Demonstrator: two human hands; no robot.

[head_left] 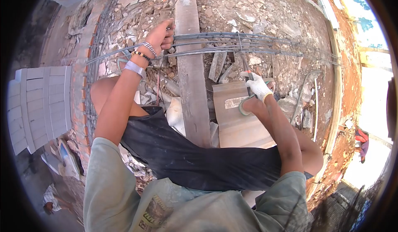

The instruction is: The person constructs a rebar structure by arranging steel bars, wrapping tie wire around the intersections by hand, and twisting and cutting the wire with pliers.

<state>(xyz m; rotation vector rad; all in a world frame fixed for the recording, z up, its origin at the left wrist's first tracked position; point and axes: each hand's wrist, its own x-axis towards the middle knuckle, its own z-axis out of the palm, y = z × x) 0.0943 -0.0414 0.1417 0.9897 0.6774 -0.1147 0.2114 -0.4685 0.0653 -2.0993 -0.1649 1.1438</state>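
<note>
Several long thin steel bars (215, 45) lie across a wooden plank (190, 83) in front of me, tied into a narrow cage. My bare left hand (161, 36) is over the bars just left of the plank, its fingers curled in. What they hold, if anything, is hidden. In a white glove, my right hand (259, 87) grips pincers (247, 70) with reddish handles. Their jaws point up to the bars, close to a steel stirrup (239, 41) right of the plank. Whether the jaws touch the steel is too small to tell.
Broken rubble (228, 8) covers the ground around the plank. A beige sheet (232, 124) lies under my sandalled foot. More steel bars (93, 54) run along the left edge, beside a stack of grey blocks (41, 103). Another person (52, 199) is at the lower left.
</note>
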